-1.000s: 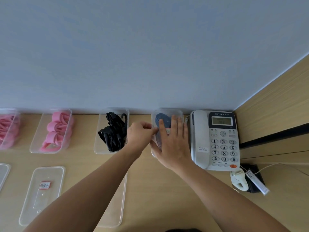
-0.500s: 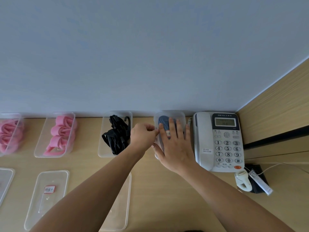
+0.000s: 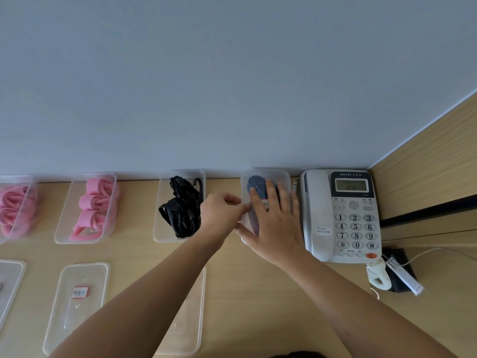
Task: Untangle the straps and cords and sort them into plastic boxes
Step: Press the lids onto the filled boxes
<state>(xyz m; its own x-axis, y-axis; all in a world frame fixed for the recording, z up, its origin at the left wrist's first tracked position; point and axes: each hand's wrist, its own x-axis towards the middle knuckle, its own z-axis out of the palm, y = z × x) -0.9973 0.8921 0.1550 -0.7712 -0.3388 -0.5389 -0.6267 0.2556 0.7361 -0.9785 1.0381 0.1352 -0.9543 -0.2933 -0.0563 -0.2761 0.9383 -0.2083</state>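
Note:
A clear plastic box [image 3: 284,177] with a lid on it stands against the wall, with dark blue straps [image 3: 254,184] inside. My right hand [image 3: 273,223] lies flat on the lid, fingers straight. My left hand [image 3: 222,213] pinches the lid's left edge with curled fingers. To the left an open box [image 3: 161,228] holds black straps [image 3: 180,213]. Further left, two open boxes [image 3: 64,228] hold rolled pink straps [image 3: 96,202].
A white desk phone [image 3: 340,215] stands right of the lidded box, touching the wooden side panel [image 3: 426,164]. Three loose clear lids [image 3: 77,306] lie on the desk's near side; the rightmost is partly hidden under my left forearm. A small black device with a cable [image 3: 400,270] sits at the right.
The view has shifted slightly. Both hands stay on the lidded box; my left fingers have shifted a little along its left edge.

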